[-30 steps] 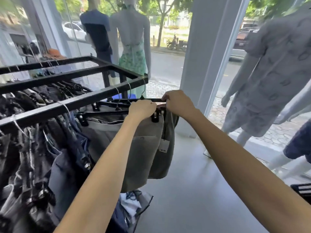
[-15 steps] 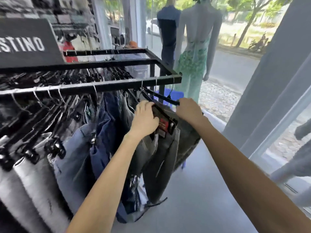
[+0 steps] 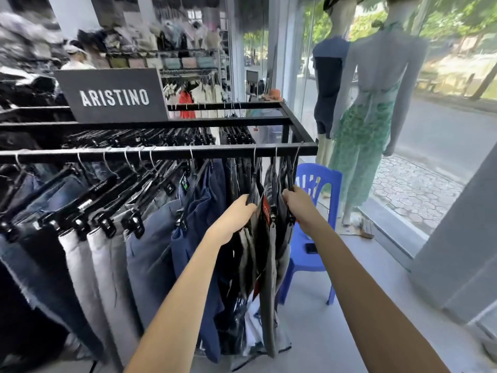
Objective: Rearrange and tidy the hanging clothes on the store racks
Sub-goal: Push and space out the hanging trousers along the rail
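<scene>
A black metal rack [image 3: 166,152] carries a long row of jeans and trousers on black clip hangers. At its right end hang a few grey trousers [image 3: 269,278] with a red tag [image 3: 266,212]. My left hand [image 3: 236,215] grips the hanger end of the left one of these garments. My right hand [image 3: 298,203] grips the hanger of the rightmost garment, just under the rail. Blue trousers [image 3: 199,232] and pale jeans [image 3: 78,267] hang to the left, slanted and crowded.
A black ARISTINO sign [image 3: 113,96] stands on the rack top. A blue plastic chair [image 3: 312,238] with a phone on its seat stands right behind the rack end. Two dressed mannequins [image 3: 371,117] stand at the window; a grey pillar [image 3: 462,238] is at the right.
My view has swung left along the rack, now showing the sign and the chair. Both hands keep hold of the end hangers, and those garments now hang edge-on, close together.
</scene>
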### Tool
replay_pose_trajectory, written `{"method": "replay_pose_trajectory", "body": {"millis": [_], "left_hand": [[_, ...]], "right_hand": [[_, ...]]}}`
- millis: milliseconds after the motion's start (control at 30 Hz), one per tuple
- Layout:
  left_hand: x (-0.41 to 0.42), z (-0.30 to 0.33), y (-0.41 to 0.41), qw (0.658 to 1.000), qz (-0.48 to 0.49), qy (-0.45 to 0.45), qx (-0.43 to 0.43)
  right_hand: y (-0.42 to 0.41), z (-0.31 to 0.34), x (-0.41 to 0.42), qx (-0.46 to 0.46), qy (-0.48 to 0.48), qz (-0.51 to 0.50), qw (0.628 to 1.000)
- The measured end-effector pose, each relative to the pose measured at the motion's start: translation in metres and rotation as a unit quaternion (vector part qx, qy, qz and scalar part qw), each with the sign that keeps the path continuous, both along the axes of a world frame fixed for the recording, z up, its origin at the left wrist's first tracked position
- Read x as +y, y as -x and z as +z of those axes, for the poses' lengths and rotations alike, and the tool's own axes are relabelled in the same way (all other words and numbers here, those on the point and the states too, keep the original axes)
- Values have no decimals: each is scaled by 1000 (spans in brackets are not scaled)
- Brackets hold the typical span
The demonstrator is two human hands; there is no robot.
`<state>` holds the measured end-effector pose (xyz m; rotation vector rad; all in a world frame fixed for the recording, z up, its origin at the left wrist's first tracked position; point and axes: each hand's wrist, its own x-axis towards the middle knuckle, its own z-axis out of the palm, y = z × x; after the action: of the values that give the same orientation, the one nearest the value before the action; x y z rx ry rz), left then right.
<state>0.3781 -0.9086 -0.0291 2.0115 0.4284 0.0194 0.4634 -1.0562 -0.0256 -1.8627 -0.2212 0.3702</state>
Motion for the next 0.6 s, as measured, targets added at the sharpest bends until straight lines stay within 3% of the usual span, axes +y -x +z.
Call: {"method": "replay_pose_trajectory", "body": {"millis": [400,600], "left_hand": [[-16,-19,-12,996,38,79,-25],[-6,-28,-16,996,50,69,-33]], "right_hand": [[-7,-22,24,-66,32,-56,996],[-10,-30,27,-77,7,-58,995]]}}
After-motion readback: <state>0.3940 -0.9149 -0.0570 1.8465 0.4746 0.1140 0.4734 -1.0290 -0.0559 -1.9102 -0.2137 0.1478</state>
